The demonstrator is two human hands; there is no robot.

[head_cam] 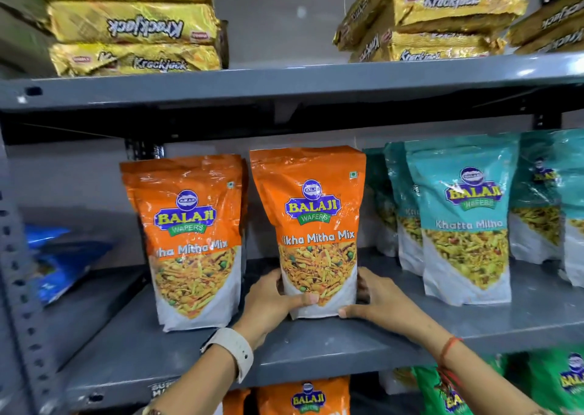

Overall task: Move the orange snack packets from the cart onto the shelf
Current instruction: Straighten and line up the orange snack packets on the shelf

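Head view: both hands clasp an orange snack packet (pixel 313 225) standing upright on the grey middle shelf (pixel 316 348)

Left hand (pixel 271 304) wraps the packet's lower left edge with its thumb across the front, and right hand (pixel 376 301) presses the lower right edge with its thumb at the bottom corner, so both are closed on the packet, whose base rests on the shelf board. Just to its left stands a row of matching orange packets (pixel 189 240), close but not clearly touching; to its right stand teal packets (pixel 464 221), the nearest just behind its right edge. A pale watch strap (pixel 234 351) sits on the left wrist, a red thread (pixel 450 346) on the right. Gold biscuit packs (pixel 132 25) are stacked on the shelf above, a blue bag (pixel 57 256) lies at far left, and more orange packets (pixel 303 397) show below the shelf
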